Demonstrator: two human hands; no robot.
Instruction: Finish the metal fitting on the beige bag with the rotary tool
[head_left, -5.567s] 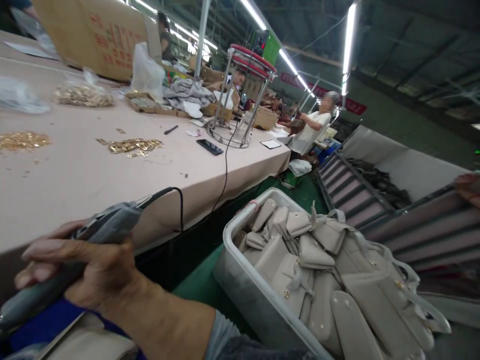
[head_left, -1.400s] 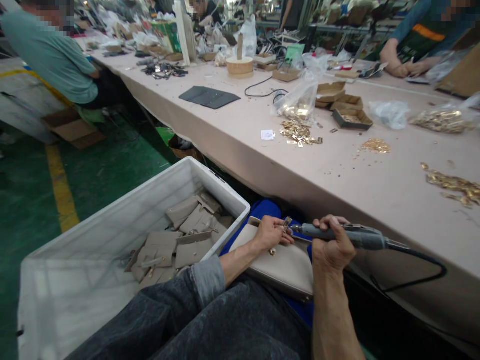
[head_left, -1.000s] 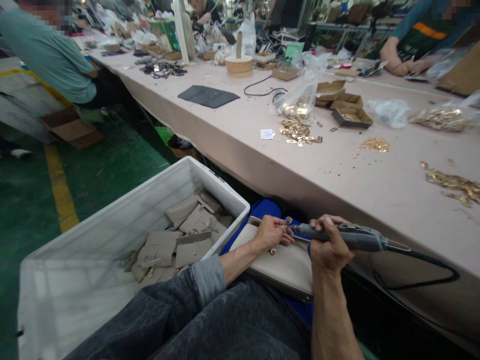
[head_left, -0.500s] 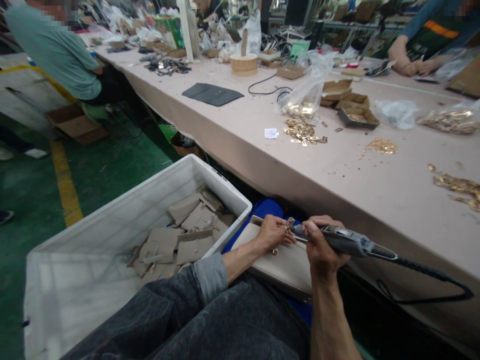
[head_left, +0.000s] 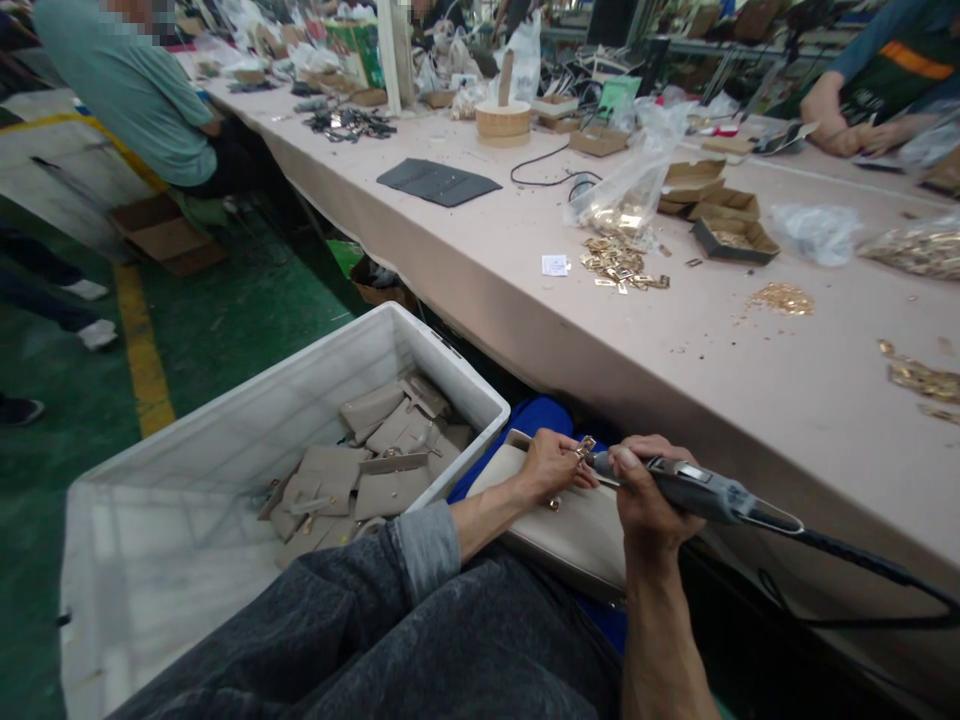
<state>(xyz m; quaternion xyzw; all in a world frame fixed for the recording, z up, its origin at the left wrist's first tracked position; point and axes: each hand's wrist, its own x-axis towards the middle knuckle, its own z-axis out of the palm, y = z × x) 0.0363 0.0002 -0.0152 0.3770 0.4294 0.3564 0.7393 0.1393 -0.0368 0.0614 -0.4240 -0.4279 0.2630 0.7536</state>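
Head view, right hand (head_left: 645, 500): grip wrapped round the grey corded tool (head_left: 694, 490), tip at the gold clasp (head_left: 584, 448).
Left hand (head_left: 551, 467): fingers pinching that clasp, resting on the beige bag (head_left: 577, 520) in the lap, just below the worktop (head_left: 675, 340) edge.
Hard to see: tool tip hidden between the fingers; cord runs off frame right.
White bin (head_left: 315, 400): beside the left arm, beige pieces inside.

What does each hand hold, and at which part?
The right hand grips the grey corded tool near its front end. The left hand pinches the gold metal fitting on the beige bag.
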